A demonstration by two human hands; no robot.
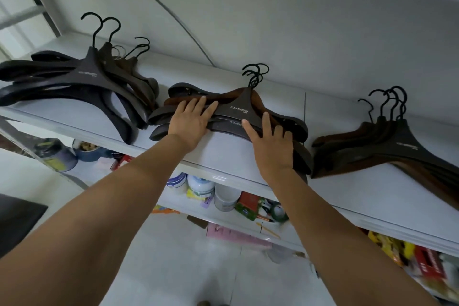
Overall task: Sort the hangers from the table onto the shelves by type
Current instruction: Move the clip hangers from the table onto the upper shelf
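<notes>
Pressing on the middle pile of hangers (238,109) at the centre of the frame, we have our left hand (192,120) flat on its left arm and our right hand (270,146) flat on its right arm, fingers straight and spread, gripping nothing; the pile lies on the top shelf (223,151), between a second pile (82,77) at the upper left and a third pile (397,149) at the right; we judge these hangers stiff, smooth and fairly light, apt to slide over one another; best held by the thick shoulders or the neck under the hooks.
</notes>
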